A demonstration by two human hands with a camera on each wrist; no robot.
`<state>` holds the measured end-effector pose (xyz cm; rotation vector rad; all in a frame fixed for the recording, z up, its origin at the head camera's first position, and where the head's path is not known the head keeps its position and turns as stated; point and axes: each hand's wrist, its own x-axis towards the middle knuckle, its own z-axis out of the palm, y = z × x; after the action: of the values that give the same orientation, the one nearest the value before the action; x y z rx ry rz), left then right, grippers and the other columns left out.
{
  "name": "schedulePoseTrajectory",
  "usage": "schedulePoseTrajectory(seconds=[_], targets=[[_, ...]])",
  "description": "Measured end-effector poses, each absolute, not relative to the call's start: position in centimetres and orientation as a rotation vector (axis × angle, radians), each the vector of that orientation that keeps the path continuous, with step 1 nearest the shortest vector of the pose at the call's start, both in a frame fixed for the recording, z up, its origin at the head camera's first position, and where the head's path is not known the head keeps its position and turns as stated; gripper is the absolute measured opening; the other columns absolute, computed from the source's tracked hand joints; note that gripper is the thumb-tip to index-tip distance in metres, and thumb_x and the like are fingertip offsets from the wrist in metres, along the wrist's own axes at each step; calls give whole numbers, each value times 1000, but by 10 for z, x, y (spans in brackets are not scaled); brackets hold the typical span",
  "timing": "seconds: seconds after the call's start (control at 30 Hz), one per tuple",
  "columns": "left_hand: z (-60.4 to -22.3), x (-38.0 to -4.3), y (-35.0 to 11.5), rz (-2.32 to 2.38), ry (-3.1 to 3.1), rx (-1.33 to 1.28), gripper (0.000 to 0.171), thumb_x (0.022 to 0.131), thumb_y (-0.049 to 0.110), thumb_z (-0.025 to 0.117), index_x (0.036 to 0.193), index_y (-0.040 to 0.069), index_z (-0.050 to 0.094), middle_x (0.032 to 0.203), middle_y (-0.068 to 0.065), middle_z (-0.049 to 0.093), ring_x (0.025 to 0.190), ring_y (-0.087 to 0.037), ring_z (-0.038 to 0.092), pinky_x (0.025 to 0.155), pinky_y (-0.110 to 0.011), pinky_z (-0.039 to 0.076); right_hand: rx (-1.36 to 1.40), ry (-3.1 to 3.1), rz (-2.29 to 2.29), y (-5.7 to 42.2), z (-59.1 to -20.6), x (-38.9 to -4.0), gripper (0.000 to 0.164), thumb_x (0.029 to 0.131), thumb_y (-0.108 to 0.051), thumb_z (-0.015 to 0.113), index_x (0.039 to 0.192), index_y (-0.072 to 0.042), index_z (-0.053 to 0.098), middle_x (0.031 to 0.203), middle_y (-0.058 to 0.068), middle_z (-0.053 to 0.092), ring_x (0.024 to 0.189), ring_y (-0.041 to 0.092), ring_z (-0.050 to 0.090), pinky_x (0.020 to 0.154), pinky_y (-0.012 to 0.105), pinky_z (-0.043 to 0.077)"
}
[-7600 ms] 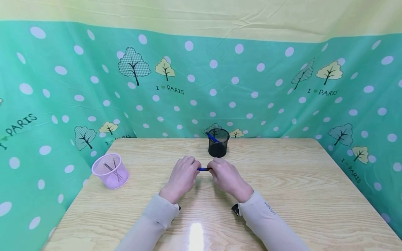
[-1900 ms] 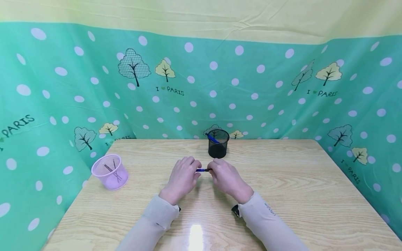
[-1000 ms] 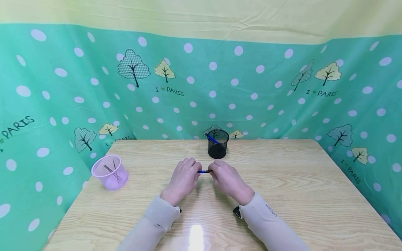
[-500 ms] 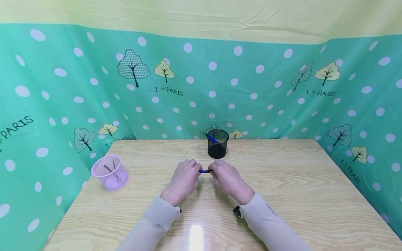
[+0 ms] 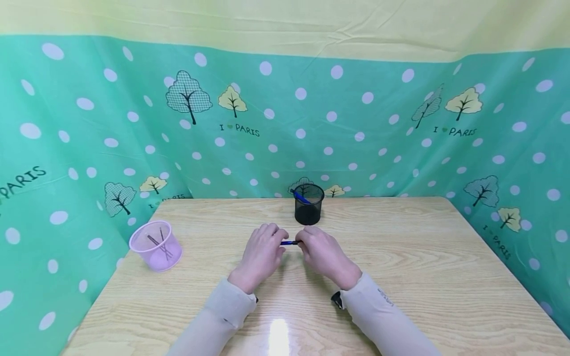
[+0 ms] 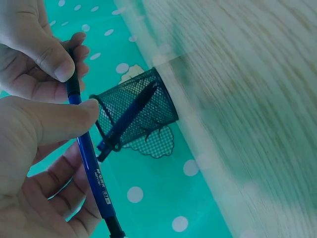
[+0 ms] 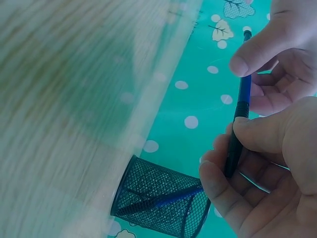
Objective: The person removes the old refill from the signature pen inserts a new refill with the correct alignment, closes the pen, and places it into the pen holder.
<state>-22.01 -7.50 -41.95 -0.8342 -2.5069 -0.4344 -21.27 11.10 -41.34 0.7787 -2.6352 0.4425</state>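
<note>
A slim blue pen (image 5: pixel 288 243) with a dark grip section is held level between both hands, above the middle of the table. My left hand (image 5: pixel 261 251) pinches the blue barrel, its thumb laid across it while the other fingers curl loosely below, as the left wrist view shows. Small print runs along the barrel (image 6: pixel 94 168). On the other side, my right hand (image 5: pixel 324 253) grips the dark ribbed end (image 7: pixel 234 151) between thumb and fingers. The pen's tip at that end is partly hidden by the right hand.
Just beyond the hands stands a black mesh pen cup (image 5: pixel 308 215) with another blue pen (image 5: pixel 301 197) leaning inside. A pink mesh cup (image 5: pixel 164 257) at the left holds several thin dark sticks (image 5: pixel 156 241). A dotted green curtain (image 5: pixel 249 163) rises behind the wooden table (image 5: pixel 423 257).
Both hands stay in nearly the same place throughout, holding the pen. Since half a second ago the left thumb and fingers have spread slightly and shifted on the barrel; the right hand looks still.
</note>
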Motion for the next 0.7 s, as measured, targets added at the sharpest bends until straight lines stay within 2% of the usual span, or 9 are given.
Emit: schedulePoseTrajectory(seconds=[0.4, 0.7], targets=[[-419, -220, -75, -379, -2513, -824, 19, 77, 6, 77, 88, 14, 64, 84, 3, 54, 78, -17, 50, 66, -27, 39, 789, -2640, 457, 110, -414, -212, 7, 86, -4, 67, 90, -10, 68, 84, -5, 57, 79, 9, 54, 67, 24, 50], [-419, -220, -75, -413, -2578, -800, 13, 83, 9, 74, 91, 14, 65, 87, 5, 54, 81, -14, 49, 69, -26, 39, 782, -2635, 453, 110, -414, -212, 7, 87, -4, 66, 90, -10, 68, 83, -5, 58, 78, 9, 54, 67, 24, 50]])
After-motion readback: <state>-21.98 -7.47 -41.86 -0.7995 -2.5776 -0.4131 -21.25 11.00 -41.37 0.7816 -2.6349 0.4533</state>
